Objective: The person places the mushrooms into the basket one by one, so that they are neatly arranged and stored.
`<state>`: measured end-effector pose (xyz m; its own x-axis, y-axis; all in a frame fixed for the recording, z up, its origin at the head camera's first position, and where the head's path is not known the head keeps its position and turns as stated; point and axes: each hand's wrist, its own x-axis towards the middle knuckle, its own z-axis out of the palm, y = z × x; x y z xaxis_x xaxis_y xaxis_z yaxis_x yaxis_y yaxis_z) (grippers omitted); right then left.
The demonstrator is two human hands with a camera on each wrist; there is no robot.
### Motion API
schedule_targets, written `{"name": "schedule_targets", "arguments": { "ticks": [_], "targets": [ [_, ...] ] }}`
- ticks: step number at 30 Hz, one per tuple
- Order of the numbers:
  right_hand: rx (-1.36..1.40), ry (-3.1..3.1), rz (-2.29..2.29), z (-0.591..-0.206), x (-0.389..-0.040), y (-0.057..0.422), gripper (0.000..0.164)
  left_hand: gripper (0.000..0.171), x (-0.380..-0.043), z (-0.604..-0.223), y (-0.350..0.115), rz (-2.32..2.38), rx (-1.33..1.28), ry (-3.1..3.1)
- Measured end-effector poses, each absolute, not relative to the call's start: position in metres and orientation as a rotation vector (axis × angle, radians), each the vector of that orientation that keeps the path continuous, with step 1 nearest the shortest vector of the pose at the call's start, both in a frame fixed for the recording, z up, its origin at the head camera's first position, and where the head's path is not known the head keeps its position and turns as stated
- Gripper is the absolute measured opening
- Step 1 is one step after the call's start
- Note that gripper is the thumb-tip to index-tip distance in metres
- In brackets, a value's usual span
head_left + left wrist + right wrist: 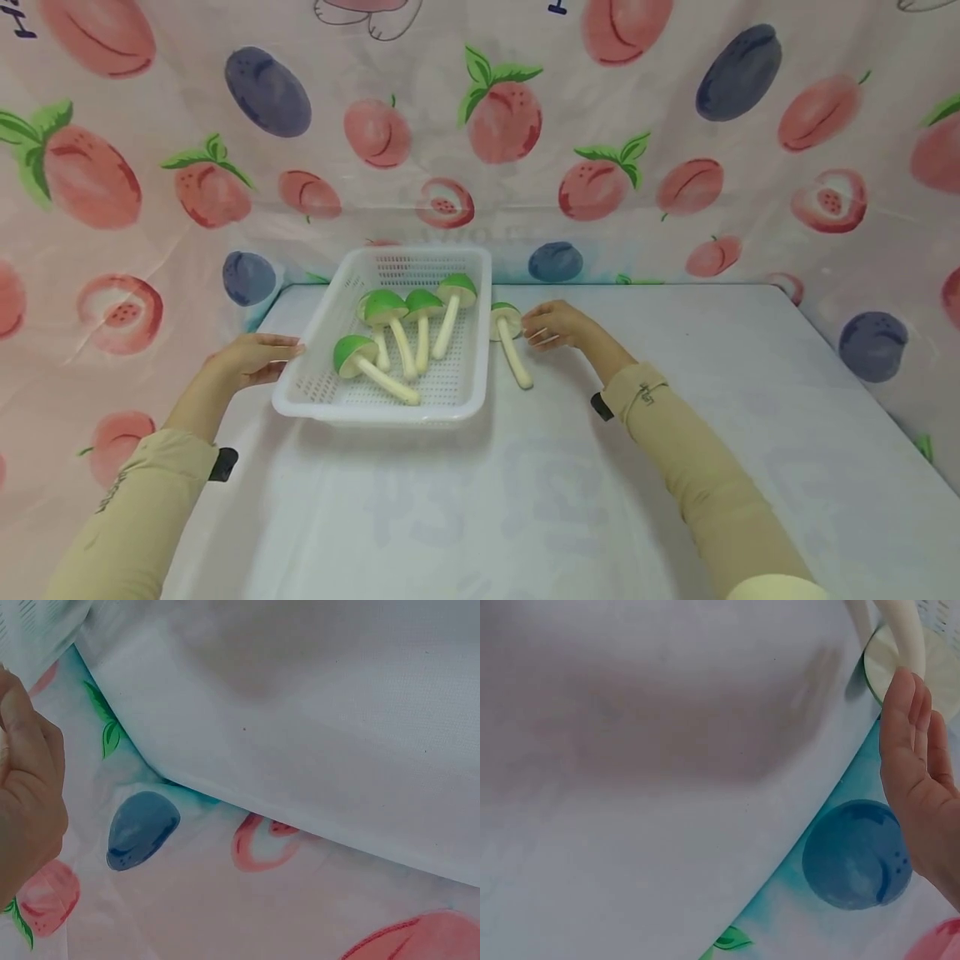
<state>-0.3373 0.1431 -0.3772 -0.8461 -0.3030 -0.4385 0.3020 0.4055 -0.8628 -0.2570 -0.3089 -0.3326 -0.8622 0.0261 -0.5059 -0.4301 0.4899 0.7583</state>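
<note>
A white plastic basket [480,392] holds several toy mushrooms [386,305] with green caps and pale stems. My left hand [251,360] is at its left rim, the fairly straight fingers touching the edge; in the left wrist view only part of this hand [30,772] shows. Outside the basket, against its right wall, another green-capped mushroom [513,350] lies with its stem toward me. Just right of that cap is my right hand [558,325], fingers loosely extended and nothing held. From the right wrist, the fingertips overlap the mushroom's pale underside [885,660]; contact is unclear.
A white-covered table [675,450] lies under everything. Behind it and along the sides hangs a fruit-printed cloth [450,100], meeting the table's back edge close behind the basket.
</note>
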Motion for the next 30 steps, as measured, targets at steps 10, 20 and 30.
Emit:
{"name": "schedule_targets", "arguments": {
  "ticks": [10,20,30],
  "targets": [
    [0.026,2.123,-1.444,-0.390,-0.342,0.137,0.043,0.057,-0.256,-0.334,-0.307,1.370,-0.307,2.280],
    [0.133,2.062,-1.399,-0.384,-0.337,0.124,0.042,0.054,-0.257,-0.333,-0.307,1.389,-0.298,2.271],
    [0.103,2.025,-1.397,-0.470,-0.401,0.127,0.045,0.053,-0.257,-0.333,-0.309,1.369,-0.318,2.275]
  ]
}}
